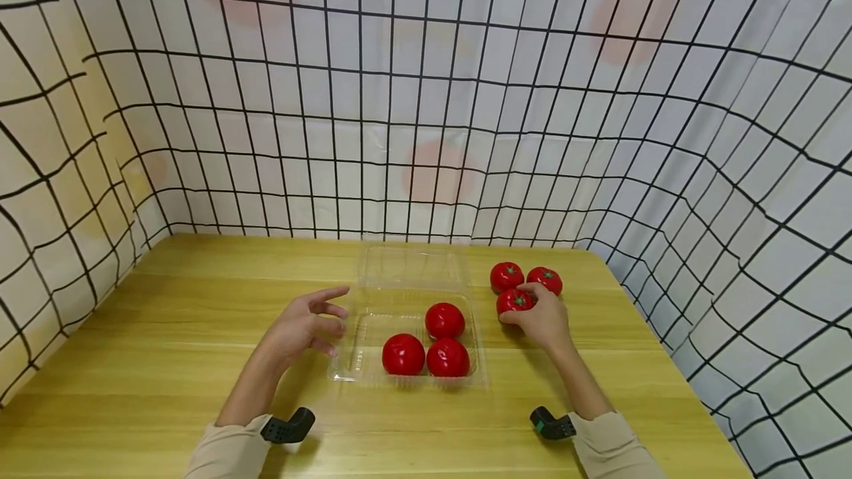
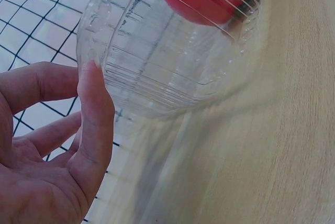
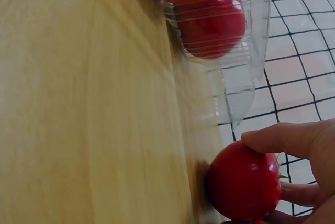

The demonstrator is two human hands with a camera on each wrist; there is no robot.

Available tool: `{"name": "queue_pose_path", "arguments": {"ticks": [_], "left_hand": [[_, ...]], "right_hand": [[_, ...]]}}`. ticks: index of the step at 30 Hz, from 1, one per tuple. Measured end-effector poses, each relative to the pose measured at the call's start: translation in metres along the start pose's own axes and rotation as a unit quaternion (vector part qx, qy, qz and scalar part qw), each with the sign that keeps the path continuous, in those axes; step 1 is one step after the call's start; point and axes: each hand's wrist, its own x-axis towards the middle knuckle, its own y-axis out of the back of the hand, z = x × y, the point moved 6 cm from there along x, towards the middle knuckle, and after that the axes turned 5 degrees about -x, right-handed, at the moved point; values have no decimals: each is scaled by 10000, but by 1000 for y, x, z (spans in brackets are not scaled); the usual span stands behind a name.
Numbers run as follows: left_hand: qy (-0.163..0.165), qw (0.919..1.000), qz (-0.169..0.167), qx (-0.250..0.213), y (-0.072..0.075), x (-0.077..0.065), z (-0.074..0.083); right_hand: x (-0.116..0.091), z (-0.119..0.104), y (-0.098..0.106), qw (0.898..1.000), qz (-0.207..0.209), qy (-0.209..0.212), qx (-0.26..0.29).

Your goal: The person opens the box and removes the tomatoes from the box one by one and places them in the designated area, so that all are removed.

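My right hand (image 1: 544, 320) holds a red tomato (image 1: 513, 303) with a green stem between thumb and fingers. In the right wrist view, this tomato (image 3: 245, 182) is low over or on the table. Two more tomatoes with green stems, one on the left (image 1: 506, 276) and one on the right (image 1: 546, 281), lie just behind it. Beside the left edge of a clear plastic clamshell box (image 1: 366, 331) is my left hand (image 1: 301, 325), fingers spread and loosely bent. Its thumb (image 2: 96, 103) is at the box rim; contact is unclear. Three tomatoes (image 1: 402, 355) sit inside the box.
The box's transparent lid (image 1: 413, 265) lies folded back behind it. A wooden table (image 1: 200, 301) carries everything. White sheeting with a black wire grid (image 1: 426, 94) encloses the back and both sides.
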Motion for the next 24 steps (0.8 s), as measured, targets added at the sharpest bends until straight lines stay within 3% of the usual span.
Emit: {"name": "queue_pose_path", "arguments": {"ticks": [10, 24], "left_hand": [[12, 10000, -5, -7, 0, 0, 0], [-18, 10000, -12, 9, 0, 0, 0]], "right_hand": [[1, 0, 3, 9979, -390, 253, -442], [3, 5, 2, 9960, -661, 249, -545]]}}
